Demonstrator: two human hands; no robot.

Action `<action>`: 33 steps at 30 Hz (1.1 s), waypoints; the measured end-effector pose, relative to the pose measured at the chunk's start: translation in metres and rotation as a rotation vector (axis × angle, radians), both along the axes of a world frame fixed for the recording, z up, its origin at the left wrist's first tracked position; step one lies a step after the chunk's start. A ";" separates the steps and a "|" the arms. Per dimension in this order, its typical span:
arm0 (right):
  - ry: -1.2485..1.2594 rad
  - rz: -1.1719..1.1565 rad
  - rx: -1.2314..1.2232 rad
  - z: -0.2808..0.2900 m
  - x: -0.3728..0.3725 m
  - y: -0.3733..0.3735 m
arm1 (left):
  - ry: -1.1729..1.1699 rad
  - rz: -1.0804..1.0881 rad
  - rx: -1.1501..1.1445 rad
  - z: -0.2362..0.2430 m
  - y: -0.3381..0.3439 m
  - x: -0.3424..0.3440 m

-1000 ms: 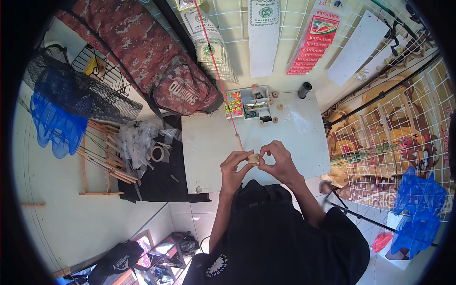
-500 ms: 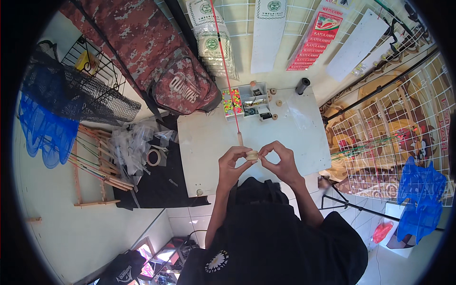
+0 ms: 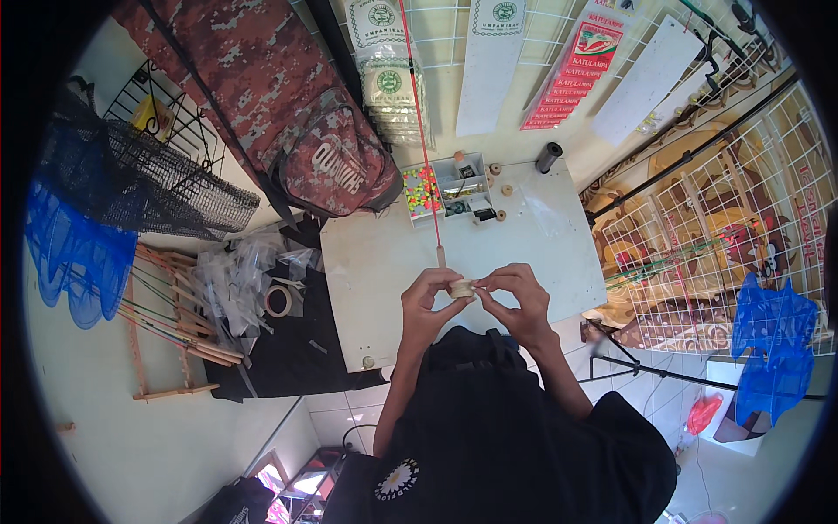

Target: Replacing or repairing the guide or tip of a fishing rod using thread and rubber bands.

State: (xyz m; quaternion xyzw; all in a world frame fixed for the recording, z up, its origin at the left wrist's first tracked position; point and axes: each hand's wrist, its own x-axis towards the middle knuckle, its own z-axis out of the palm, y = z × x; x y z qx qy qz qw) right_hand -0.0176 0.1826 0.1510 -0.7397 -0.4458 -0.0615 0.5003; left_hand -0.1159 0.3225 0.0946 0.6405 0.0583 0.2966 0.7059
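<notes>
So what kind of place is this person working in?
Most likely a small fishing tackle shop or its workbench. A thin red rod stretches across the white table, blue nets hang at the left, and a compartment box of small bright floats or beads sits on the table. Both hands hold a small spool.

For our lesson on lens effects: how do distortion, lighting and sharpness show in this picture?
Head view: fisheye bends the wire grid toward a black rim; even daylight, soft shadows on the white table; both hands and the small spool look reasonably sharp.
</notes>
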 end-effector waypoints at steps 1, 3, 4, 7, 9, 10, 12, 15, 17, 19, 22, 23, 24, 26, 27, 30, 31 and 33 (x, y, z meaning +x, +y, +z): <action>-0.003 0.000 -0.001 0.003 0.001 0.001 | -0.003 0.000 -0.001 0.000 0.001 0.000; -0.107 0.028 -0.074 0.006 0.003 0.002 | 0.031 0.013 0.095 0.003 0.002 -0.001; -0.108 0.028 -0.076 0.006 0.004 0.002 | 0.030 0.013 0.093 0.004 0.002 -0.001; -0.198 0.094 -0.124 0.006 0.010 0.000 | 0.047 0.023 0.115 0.008 0.003 -0.003; -0.345 0.207 -0.172 0.009 0.014 -0.002 | 0.074 0.001 0.148 0.009 0.004 -0.005; -0.344 0.207 -0.177 0.012 0.015 -0.002 | 0.074 0.001 0.143 0.010 0.006 -0.006; -0.465 0.284 -0.239 0.017 0.018 -0.003 | 0.164 -0.015 0.222 0.014 0.010 -0.008; -0.440 0.304 -0.239 0.012 0.018 -0.003 | 0.166 -0.039 0.222 0.016 0.010 -0.008; -0.404 0.307 -0.244 0.010 0.019 -0.005 | 0.164 -0.048 0.240 0.017 0.011 -0.008; -0.369 0.312 -0.243 0.009 0.017 -0.004 | 0.163 -0.053 0.264 0.017 0.012 -0.009; -0.306 0.302 -0.224 0.007 0.015 -0.005 | 0.123 -0.079 0.177 0.009 0.010 -0.007; -0.322 0.305 -0.218 0.008 0.014 -0.005 | 0.108 -0.082 0.063 0.008 0.008 -0.007; -0.336 0.307 -0.212 0.009 0.013 -0.005 | 0.094 -0.085 -0.051 0.007 0.006 -0.007; -0.371 0.321 -0.208 0.011 0.015 -0.007 | 0.096 -0.089 -0.005 0.006 0.006 -0.008; -0.405 0.334 -0.203 0.012 0.016 -0.008 | 0.098 -0.094 0.042 0.005 0.006 -0.008; -0.426 0.374 -0.251 0.014 0.019 -0.007 | 0.156 -0.079 0.127 0.012 0.007 -0.007; -0.446 0.409 -0.249 0.016 0.021 -0.006 | 0.139 -0.069 0.125 0.012 0.006 -0.007; -0.454 0.445 -0.287 0.021 0.022 -0.006 | 0.175 -0.071 0.124 0.012 0.005 -0.010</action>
